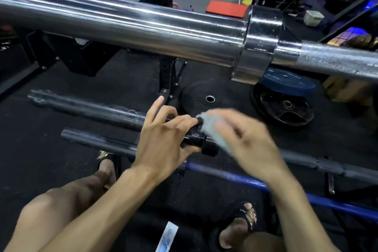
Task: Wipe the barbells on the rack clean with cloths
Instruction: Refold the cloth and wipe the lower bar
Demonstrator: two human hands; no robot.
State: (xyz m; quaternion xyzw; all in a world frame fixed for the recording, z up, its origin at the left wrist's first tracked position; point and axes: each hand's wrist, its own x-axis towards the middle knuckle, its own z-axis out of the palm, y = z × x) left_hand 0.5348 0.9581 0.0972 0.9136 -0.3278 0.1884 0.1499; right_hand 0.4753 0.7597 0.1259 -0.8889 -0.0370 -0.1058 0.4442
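Head view, looking down past bare knees. Left hand point(163, 139) curled over the black collar of a low dark steel barbell point(98, 141), thumb under, index finger lifted straight and free. Right hand point(243, 141) just beside it, motion-blurred, pinching a pale blue-white cloth point(210, 127) against the same collar; exact finger placement lost to blur. Long axis of that bar running left to right and slightly downward across the frame, sleeve end out to the left, shaft passing under both hands toward the right. Cloth on the shaft side of the left grip, so probably a stroke rightward along the axis, right hand nearer that stretch. Behind, a second dark barbell sleeve point(86, 106) lying parallel. Nearer the feet, a blue bar point(286, 192) slanting down to the right. High above, a thick chrome barbell point(143, 26), well apart from both hands, likely untouched for now.
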